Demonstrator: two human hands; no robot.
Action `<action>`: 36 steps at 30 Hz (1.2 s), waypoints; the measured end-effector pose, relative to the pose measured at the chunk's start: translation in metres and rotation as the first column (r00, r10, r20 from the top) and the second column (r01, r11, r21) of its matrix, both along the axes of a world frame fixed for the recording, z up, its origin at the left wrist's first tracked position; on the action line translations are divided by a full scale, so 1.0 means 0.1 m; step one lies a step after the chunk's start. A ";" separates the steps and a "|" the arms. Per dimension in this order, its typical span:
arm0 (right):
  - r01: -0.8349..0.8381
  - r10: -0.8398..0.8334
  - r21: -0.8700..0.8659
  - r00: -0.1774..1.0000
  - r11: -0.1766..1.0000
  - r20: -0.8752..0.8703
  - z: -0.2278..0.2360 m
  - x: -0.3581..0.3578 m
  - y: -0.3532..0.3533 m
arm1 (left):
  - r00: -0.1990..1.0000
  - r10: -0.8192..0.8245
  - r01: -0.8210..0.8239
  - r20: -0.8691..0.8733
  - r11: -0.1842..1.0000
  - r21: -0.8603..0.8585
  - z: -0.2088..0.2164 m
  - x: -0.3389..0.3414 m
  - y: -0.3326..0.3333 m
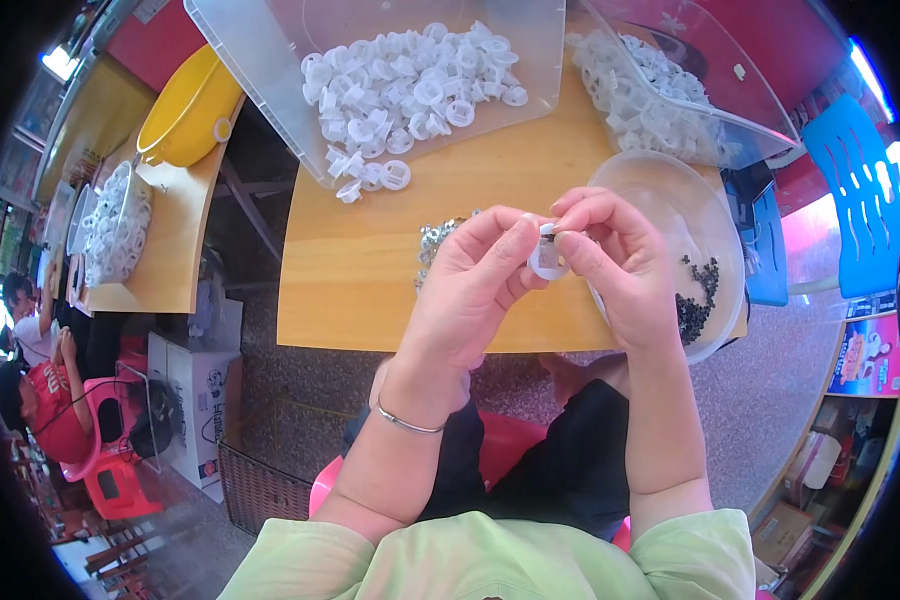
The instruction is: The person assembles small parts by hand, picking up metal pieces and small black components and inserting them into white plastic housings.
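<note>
Above the near part of the wooden table, both my hands meet at one small white plastic ring-shaped part (547, 264). My left hand (482, 262) pinches it between thumb and fingers. With thumb and fingertips, my right hand (615, 262) grips a small black piece (548, 237) at the ring's upper edge; the fingers partly hide it. Small shiny metal pieces (432, 240) lie on the table beside my left hand. Right of my right hand, a round translucent tub (725, 215) holds many small black pieces (698, 308).
A tilted clear bin (270, 75) spills white plastic parts (410, 85) onto the wooden table (335, 265). Another clear bin (760, 120) of white parts stands at the back right. Left is a second table (180, 245) with a yellow basin (183, 110). Two people sit at far left.
</note>
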State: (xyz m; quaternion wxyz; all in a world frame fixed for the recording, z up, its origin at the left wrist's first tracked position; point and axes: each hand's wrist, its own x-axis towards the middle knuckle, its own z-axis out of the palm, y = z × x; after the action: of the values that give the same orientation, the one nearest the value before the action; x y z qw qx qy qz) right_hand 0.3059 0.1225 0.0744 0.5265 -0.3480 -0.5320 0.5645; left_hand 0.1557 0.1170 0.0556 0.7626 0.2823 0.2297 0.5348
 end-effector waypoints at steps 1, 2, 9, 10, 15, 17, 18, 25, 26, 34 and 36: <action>-0.003 0.003 0.000 1.000 1.000 0.000 0.00 0.00 0.00 | 1.000 0.004 -0.004 -0.005 1.000 -0.003 -0.01 0.00 0.00; -0.005 0.005 0.002 1.000 1.000 0.003 0.00 -0.01 0.00 | 1.000 0.007 -0.007 -0.009 1.000 -0.003 -0.01 0.00 0.00; -0.009 0.009 -0.021 1.000 1.000 -0.001 -0.01 -0.01 0.01 | 0.999 0.029 -0.029 -0.022 0.999 -0.014 -0.01 0.00 -0.01; -0.013 0.013 -0.015 1.000 1.000 -0.006 -0.01 -0.02 0.01 | 0.999 0.033 -0.033 -0.020 0.999 -0.012 -0.02 -0.01 -0.01; -0.008 0.008 0.016 1.000 1.000 -0.002 -0.02 -0.03 0.01 | 0.999 0.041 -0.041 -0.002 0.999 -0.018 -0.03 0.00 -0.01; -0.008 0.007 0.020 1.000 1.000 0.016 -0.02 -0.03 0.00 | 0.999 0.039 -0.039 -0.009 0.999 -0.008 -0.04 0.01 -0.01; -0.008 0.008 0.019 1.000 1.000 0.016 -0.02 -0.03 0.00 | 0.999 0.040 -0.040 -0.009 0.999 -0.009 -0.04 0.00 -0.01; 0.002 -0.002 0.006 0.996 1.000 0.094 -0.04 -0.01 0.01 | 0.997 0.034 -0.033 -0.075 0.999 0.021 -0.08 -0.01 0.00; 0.013 -0.013 0.003 0.993 1.000 0.117 -0.04 -0.01 0.01 | 0.995 0.035 -0.033 -0.095 0.999 0.028 -0.08 0.00 0.00; 0.003 -0.003 -0.015 1.000 1.000 0.022 -0.06 -0.03 0.00 | 0.995 0.037 -0.034 -0.091 0.999 0.034 -0.02 -0.05 0.00; 0.000 0.000 -0.023 1.000 1.000 -0.009 -0.09 -0.03 0.00 | 0.994 0.031 -0.024 -0.101 0.997 0.068 0.00 -0.05 0.00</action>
State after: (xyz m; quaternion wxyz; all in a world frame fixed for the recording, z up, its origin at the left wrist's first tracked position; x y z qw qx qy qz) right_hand 0.3031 0.1228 0.0658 0.5248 -0.3514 -0.5234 0.5720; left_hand 0.1507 0.1168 0.0551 0.7326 0.3315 0.2541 0.5375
